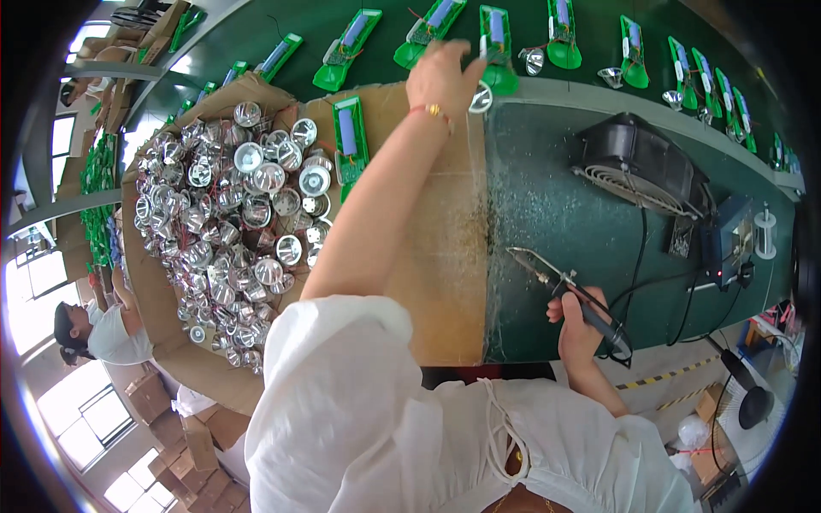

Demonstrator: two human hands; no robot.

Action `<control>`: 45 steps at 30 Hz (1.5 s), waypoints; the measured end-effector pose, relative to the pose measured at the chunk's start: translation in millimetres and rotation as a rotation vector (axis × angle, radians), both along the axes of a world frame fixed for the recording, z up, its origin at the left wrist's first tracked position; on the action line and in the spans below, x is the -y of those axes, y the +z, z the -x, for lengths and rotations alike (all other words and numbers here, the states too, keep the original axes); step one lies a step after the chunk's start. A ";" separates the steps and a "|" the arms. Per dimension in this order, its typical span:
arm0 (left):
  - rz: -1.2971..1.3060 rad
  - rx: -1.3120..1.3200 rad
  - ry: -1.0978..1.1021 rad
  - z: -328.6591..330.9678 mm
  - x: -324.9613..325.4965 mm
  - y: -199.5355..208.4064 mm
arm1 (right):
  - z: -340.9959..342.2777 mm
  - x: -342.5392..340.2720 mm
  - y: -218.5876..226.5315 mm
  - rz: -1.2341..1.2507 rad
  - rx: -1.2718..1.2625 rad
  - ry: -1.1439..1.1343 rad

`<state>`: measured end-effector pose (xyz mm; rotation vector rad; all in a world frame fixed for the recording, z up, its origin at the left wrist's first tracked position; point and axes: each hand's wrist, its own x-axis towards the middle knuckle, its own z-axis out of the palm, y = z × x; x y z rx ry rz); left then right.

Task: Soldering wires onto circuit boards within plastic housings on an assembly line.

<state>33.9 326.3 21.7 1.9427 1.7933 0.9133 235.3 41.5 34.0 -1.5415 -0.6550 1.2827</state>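
Note:
My left hand (440, 77) reaches over the far edge of the cardboard sheet, fingers apart and slightly blurred, with nothing visible in them. Just right of it lies a green plastic housing (497, 51) with a blue battery, and a silver reflector cup (481, 97) sits below the fingers. In my right hand (578, 329) is a soldering iron (590, 309), gripped by its black handle, its metal tip pointing up and left over the green bench. Another green housing (347, 141) with a battery lies on the cardboard, beside my left forearm.
A cardboard box (184, 359) full of wired reflector cups stands at left. More green housings (348, 50) line the far belt. To the right are a black blower fan (637, 162), a soldering station (727, 244), cables and a spool (764, 232). A co-worker (111, 329) sits far left.

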 end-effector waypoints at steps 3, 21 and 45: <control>-0.264 -0.201 0.023 -6.5 -41.3 3.0 | -6.5 0.6 -4.6 0.015 0.011 -0.030; 0.107 -0.088 0.112 27.5 234.3 27.2 | 15.1 -25.7 -2.8 -0.069 0.067 0.091; 0.565 0.487 0.286 74.6 257.4 24.1 | 49.8 -2.1 13.9 -0.075 -0.066 0.202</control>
